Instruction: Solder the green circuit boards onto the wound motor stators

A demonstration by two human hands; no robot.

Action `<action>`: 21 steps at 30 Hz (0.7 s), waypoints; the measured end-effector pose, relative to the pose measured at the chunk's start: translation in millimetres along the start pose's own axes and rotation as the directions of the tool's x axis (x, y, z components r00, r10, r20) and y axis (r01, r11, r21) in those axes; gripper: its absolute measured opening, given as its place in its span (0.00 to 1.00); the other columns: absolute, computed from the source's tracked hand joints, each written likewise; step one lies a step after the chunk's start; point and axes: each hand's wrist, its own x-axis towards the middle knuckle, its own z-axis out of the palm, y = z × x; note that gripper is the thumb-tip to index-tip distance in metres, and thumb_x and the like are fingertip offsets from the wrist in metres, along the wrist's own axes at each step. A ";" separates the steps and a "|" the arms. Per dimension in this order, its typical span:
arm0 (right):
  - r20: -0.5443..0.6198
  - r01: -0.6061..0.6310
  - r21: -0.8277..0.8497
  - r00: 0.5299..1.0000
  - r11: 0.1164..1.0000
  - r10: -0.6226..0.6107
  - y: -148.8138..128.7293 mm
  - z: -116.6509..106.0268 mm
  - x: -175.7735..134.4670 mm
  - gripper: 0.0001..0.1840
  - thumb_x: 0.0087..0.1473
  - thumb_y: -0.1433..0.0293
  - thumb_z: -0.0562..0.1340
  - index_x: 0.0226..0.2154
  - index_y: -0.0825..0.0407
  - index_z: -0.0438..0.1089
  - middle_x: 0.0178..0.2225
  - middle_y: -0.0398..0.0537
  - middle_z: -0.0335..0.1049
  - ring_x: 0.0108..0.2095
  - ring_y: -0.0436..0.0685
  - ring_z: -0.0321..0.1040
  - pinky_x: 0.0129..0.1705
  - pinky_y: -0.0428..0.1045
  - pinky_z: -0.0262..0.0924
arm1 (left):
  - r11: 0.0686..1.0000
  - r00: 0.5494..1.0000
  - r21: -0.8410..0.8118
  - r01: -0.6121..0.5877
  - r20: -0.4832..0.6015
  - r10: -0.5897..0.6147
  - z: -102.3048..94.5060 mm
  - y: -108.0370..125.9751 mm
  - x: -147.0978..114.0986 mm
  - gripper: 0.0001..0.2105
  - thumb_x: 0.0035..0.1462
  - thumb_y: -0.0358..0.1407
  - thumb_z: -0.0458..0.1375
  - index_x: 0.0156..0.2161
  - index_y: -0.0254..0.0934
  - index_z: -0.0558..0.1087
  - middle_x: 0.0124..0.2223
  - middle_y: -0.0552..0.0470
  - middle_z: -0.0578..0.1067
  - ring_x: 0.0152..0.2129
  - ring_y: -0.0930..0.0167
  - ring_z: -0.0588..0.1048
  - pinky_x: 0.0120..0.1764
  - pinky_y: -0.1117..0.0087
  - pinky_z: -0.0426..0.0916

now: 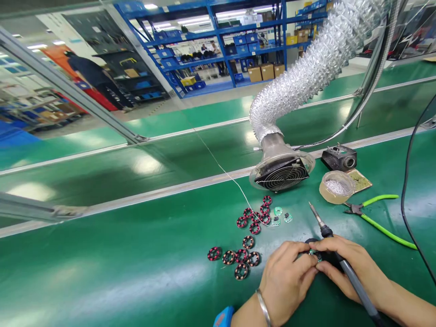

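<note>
My left hand (pixel 288 270), with a bangle at its wrist, pinches a small green circuit board (pixel 311 252) at a dark round part (pixel 310 240); the fingers largely cover both. My right hand (pixel 357 268) is closed with a soldering iron (pixel 354 279) lying through it, tip pointing up and away from the bench. Its thumb and forefinger meet the same small board from the right. Left of my hands lie several wound copper coil rings (pixel 241 255), with another cluster of rings (pixel 255 217) farther back. Small loose green boards (pixel 288 218) sit beside that cluster.
A fume extractor fan (pixel 282 175) hangs from a silver duct (pixel 306 68) beyond my hands. To the right are green-handled cutters (pixel 384 227), a round tub (pixel 335 187), a black holder (pixel 339 157) and a black cable (pixel 405 190). A thin wire (pixel 221 167) crosses the green bench.
</note>
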 end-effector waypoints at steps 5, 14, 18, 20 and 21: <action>0.003 -0.008 -0.072 1.000 0.997 0.008 2.5 -8.1 -5.0 0.19 0.57 0.72 0.59 0.52 0.49 0.63 0.46 0.51 0.74 0.44 0.56 0.74 0.46 0.48 0.71 | 0.999 0.999 -0.042 0.017 -0.032 -0.018 0.8 3.1 5.2 0.01 0.55 0.33 0.63 0.32 0.39 0.75 0.34 0.52 0.81 0.31 0.70 0.78 0.38 0.69 0.73; -0.076 0.062 -0.124 0.995 0.990 -0.072 15.4 -1.6 -9.3 0.15 0.59 0.70 0.58 0.50 0.48 0.65 0.44 0.49 0.75 0.41 0.56 0.76 0.43 0.47 0.73 | 0.993 0.970 0.048 -0.106 0.223 0.093 -2.6 6.2 -24.0 0.05 0.55 0.39 0.62 0.35 0.40 0.74 0.38 0.54 0.81 0.35 0.70 0.77 0.39 0.69 0.68; -0.088 0.083 -0.114 0.992 0.990 -0.093 14.6 -2.7 -6.4 0.16 0.59 0.70 0.58 0.50 0.48 0.65 0.44 0.48 0.75 0.40 0.58 0.76 0.41 0.49 0.73 | 0.984 0.922 0.141 -0.111 0.383 0.049 -35.8 12.2 -12.8 0.17 0.52 0.40 0.63 0.47 0.40 0.70 0.39 0.52 0.78 0.36 0.68 0.74 0.39 0.67 0.66; -0.080 0.117 -0.107 0.989 0.987 -0.126 13.6 -4.6 -1.8 0.17 0.59 0.71 0.58 0.51 0.47 0.65 0.43 0.47 0.76 0.38 0.58 0.76 0.39 0.50 0.73 | 0.959 0.913 0.282 -0.027 0.398 -0.091 -64.8 14.7 -6.1 0.19 0.48 0.32 0.63 0.47 0.39 0.69 0.41 0.50 0.76 0.38 0.65 0.72 0.42 0.63 0.64; -0.065 0.144 -0.101 0.986 0.984 -0.151 13.5 -5.7 1.3 0.17 0.58 0.72 0.58 0.51 0.46 0.65 0.42 0.47 0.76 0.37 0.58 0.76 0.38 0.50 0.73 | 0.927 0.910 0.373 0.040 0.370 -0.188 -78.8 14.9 -3.4 0.18 0.46 0.29 0.62 0.45 0.39 0.70 0.41 0.49 0.75 0.40 0.63 0.70 0.43 0.61 0.63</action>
